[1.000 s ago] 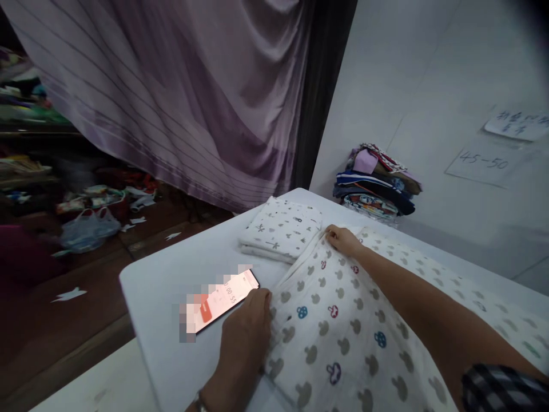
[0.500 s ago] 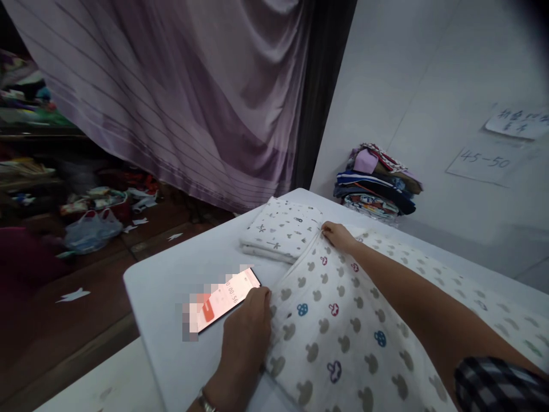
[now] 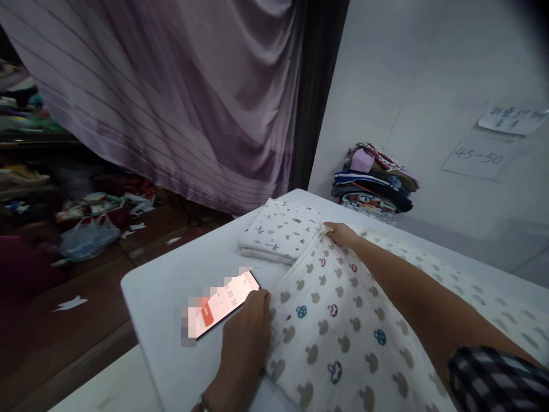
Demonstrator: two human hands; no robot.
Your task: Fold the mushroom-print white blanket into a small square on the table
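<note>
A white cloth printed with grey, red and blue mushrooms (image 3: 343,326) stretches between my two hands. My left hand (image 3: 249,323) is closed on its near left edge, just beside a lit phone (image 3: 227,300) lying on the table. Farther off, my right hand (image 3: 339,233) pinches the cloth's far corner, pulling the edge taut. Right behind that corner rests a folded white cloth with a small grey print (image 3: 285,226). Fingertips of both hands are partly hidden by the cloth and by the hands themselves.
The white table (image 3: 150,286) carries another length of printed cloth (image 3: 450,280) on the right. A pile of folded clothes (image 3: 373,180) stands against the wall, below paper notes (image 3: 476,157). A purple curtain (image 3: 214,103) hangs behind. Plastic bags (image 3: 90,237) and scraps lie on the floor.
My right hand has shifted slightly, and the cloth's pinched corner is drawn out a little more. My left hand stays nearly in place. The view has turned slightly.
</note>
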